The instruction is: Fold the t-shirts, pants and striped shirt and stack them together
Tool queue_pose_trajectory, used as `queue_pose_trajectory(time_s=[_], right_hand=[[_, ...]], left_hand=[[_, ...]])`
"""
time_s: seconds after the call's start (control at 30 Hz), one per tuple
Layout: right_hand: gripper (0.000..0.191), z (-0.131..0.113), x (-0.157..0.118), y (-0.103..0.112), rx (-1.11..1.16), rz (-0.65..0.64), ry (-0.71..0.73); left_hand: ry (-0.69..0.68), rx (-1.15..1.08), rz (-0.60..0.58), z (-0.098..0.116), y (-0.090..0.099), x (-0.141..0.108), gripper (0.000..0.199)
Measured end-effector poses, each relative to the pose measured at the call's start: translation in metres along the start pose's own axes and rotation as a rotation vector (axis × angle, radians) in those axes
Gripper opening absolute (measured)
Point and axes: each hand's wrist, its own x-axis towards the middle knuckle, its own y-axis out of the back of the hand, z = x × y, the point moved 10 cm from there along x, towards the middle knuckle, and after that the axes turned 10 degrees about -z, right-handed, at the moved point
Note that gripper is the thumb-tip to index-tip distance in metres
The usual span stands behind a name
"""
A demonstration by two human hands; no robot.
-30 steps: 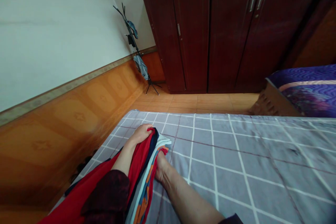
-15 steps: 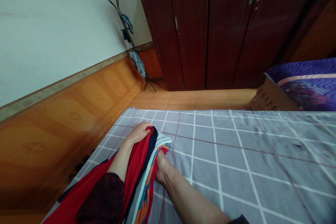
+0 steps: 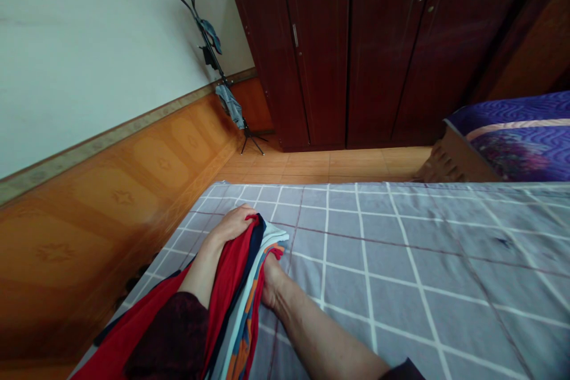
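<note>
A bundle of clothes (image 3: 231,285) in red, navy, pale blue and an orange-and-blue pattern lies lengthwise over the left part of the checked grey bed sheet (image 3: 347,267). On its far left side my left hand (image 3: 237,222) is closed round the red and navy cloth, fingers curled over the top edge. My right hand (image 3: 272,279) presses against the right side of the bundle, by the patterned and red layers. Its fingers are hidden under the cloth.
A dark red wardrobe (image 3: 320,53) stands beyond the bed. Left of it is a black coat stand (image 3: 218,65) with caps and a grey garment. A purple-covered bed (image 3: 525,136) is at the right. The tiled wall (image 3: 120,196) runs along the left.
The whole view has shifted slightly. Both hands and the clothes keep nearly the same places on the bed.
</note>
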Motion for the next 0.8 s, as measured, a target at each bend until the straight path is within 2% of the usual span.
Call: queue_pose_trajectory(time_s=[0.23,0.37,0.6,0.8], right_hand=[[0.022,0.003,0.000,0.002,0.020,0.000,-0.017],[0.025,0.004,0.001,0.004,0.023,-0.010,-0.010],[0.033,0.009,0.002,0.016,0.011,0.050,-0.028],[0.030,0.005,0.000,0.007,0.020,0.025,-0.024]], left_hand=[[0.017,0.044,-0.028,-0.003,-0.003,0.004,0.020],[0.033,0.058,-0.011,-0.004,-0.002,0.004,0.020],[0.066,0.070,0.047,-0.003,0.002,-0.001,0.018],[0.033,0.104,-0.006,0.001,-0.001,-0.002,0.018]])
